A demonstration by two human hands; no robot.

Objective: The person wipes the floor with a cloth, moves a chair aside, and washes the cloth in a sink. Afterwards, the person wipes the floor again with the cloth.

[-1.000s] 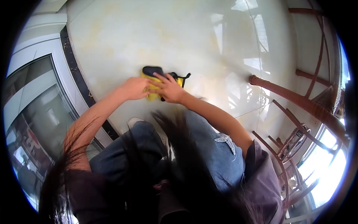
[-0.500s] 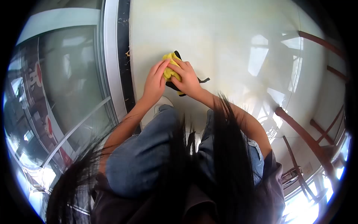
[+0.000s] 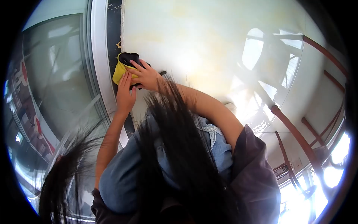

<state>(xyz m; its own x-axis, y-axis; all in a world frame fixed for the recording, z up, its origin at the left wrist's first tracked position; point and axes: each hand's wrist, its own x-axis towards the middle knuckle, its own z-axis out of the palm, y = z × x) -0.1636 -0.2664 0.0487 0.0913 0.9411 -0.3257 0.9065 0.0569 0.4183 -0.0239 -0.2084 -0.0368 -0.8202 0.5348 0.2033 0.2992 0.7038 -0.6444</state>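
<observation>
A yellow cleaning cloth (image 3: 120, 70) with a black side and dark edging lies bunched on the dark floor strip beside the door frame. My right hand (image 3: 148, 78) grips it from the right, with fingers spread over the top and the thumb low at its near side. From below, my left hand (image 3: 126, 98) rests its outstretched fingertips on the yellow part, thumb apart, touching it without wrapping round it. The two hands meet at the fingers. Whatever part of the cloth lies under the right palm is hidden.
To the left stands a glass door with a white frame (image 3: 100, 44). A dark strip (image 3: 113, 22) borders the shiny pale floor (image 3: 167, 33). Wooden furniture legs (image 3: 298, 136) stand at the right. My bent knees and hanging hair cover the lower middle.
Both hands and the cloth have moved left, from the pale floor to the dark strip by the door frame. More of the cloth's black side shows, and my body has shifted.
</observation>
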